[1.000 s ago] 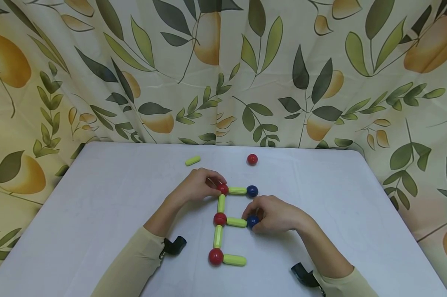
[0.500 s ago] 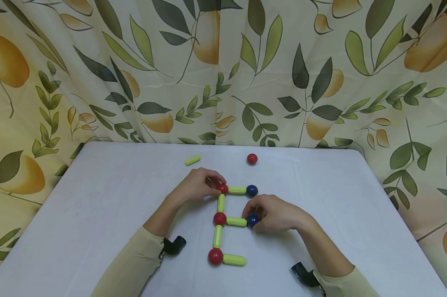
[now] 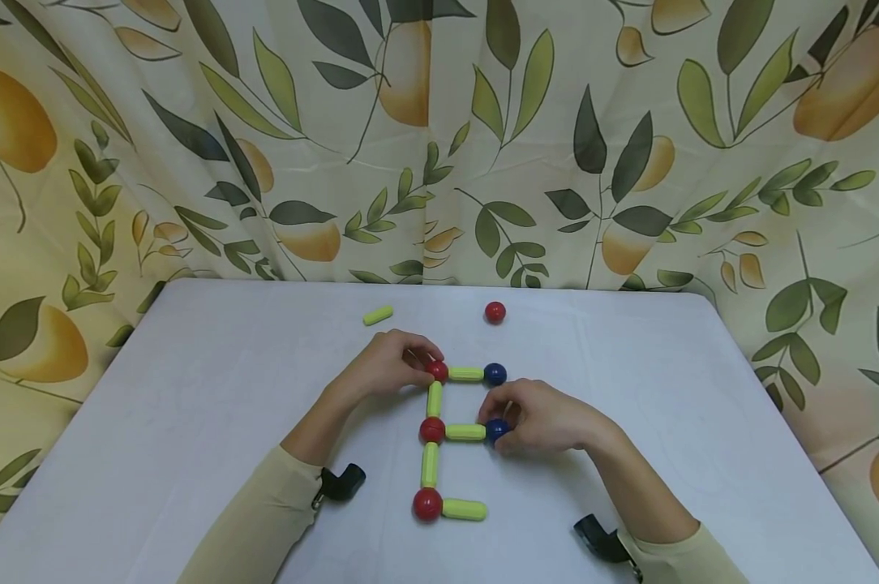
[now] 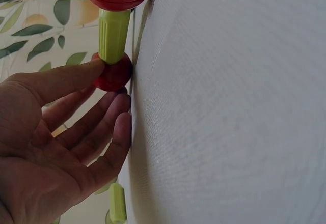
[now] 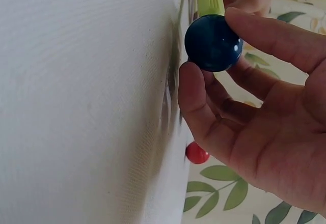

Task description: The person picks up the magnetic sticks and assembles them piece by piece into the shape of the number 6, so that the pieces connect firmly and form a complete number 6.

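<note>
Red balls and yellow-green rods form an E-like figure on the white table. My left hand (image 3: pixel 390 362) pinches the top red ball (image 3: pixel 437 371) between thumb and fingers. From that ball a rod (image 3: pixel 466 374) leads right to a blue ball (image 3: pixel 495 374). My right hand (image 3: pixel 545 416) holds the second blue ball (image 5: pixel 213 43), at the right end of the middle rod (image 3: pixel 465 432). The middle red ball (image 3: pixel 432 430) joins that rod to two upright ones. At the bottom, a red ball (image 3: pixel 428 504) bears a rod (image 3: pixel 465 509) with a bare right end.
A loose yellow-green rod (image 3: pixel 378 315) and a loose red ball (image 3: pixel 495 312) lie near the far edge of the table (image 3: pixel 264 324). Behind it hangs a curtain (image 3: pixel 483 162) with a leaf and fruit print. Black cameras (image 3: pixel 343 483) sit at both wrists.
My right hand has shifted slightly away from me with the blue ball, and the middle rod now lies straighter. The bottom red ball and its rod have swung slightly right. My left hand stays put.
</note>
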`<state>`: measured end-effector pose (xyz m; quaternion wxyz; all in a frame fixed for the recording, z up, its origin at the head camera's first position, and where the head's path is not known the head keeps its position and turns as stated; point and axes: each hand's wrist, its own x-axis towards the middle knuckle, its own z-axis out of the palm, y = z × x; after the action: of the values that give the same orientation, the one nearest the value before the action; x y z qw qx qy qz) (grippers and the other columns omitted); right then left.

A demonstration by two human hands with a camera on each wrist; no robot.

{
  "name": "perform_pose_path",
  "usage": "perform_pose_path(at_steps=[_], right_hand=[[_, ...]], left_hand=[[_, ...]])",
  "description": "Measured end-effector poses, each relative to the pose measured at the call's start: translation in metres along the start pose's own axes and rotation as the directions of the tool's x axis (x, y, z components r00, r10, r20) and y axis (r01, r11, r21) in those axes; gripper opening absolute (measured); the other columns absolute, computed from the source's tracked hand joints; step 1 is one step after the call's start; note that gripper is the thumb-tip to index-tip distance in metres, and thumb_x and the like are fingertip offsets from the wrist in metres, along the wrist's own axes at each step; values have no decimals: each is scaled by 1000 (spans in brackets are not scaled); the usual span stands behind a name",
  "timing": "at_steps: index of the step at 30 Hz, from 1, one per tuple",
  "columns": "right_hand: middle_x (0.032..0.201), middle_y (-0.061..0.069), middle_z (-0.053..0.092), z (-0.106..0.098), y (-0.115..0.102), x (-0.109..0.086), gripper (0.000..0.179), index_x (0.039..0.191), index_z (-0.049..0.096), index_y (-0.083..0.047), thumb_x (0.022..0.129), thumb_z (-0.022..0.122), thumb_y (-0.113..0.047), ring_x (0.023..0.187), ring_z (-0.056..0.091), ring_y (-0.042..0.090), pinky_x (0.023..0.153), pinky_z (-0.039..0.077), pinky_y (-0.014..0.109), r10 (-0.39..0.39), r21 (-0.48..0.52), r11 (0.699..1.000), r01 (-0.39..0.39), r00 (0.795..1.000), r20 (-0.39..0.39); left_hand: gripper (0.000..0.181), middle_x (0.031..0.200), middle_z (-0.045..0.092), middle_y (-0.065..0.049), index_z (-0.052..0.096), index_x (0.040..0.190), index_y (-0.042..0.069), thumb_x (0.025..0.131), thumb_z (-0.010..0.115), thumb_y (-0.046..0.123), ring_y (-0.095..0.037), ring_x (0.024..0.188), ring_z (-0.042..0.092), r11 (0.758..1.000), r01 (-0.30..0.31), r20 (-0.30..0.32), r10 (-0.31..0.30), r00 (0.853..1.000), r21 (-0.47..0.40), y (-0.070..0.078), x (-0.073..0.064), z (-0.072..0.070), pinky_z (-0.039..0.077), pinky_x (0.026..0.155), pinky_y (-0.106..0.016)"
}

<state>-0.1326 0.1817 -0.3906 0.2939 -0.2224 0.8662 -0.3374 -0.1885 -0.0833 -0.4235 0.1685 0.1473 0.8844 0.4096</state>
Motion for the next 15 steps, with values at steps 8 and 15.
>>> perform_pose_path(at_steps=[8,15], right_hand=[[95,0,68,0,1,0,25,105,74,-14,83,85,-9,89,59,21,79,52,34,-9,2,1000,9,1000,-1],[95,0,68,0,2,1,25,105,74,-13,83,85,-8,88,59,20,80,52,33,-21,-11,1000,21,1000,-3]], left_hand=[[26,101,74,4,78,112,19,88,84,13,-14,91,67,1000,6,1,-6,1000,-4,2,-1,0,58,86,-29],[26,100,74,3,78,112,20,88,84,13,-15,92,67,1000,18,1,-18,1000,-5,1,0,1,58,86,-30]])
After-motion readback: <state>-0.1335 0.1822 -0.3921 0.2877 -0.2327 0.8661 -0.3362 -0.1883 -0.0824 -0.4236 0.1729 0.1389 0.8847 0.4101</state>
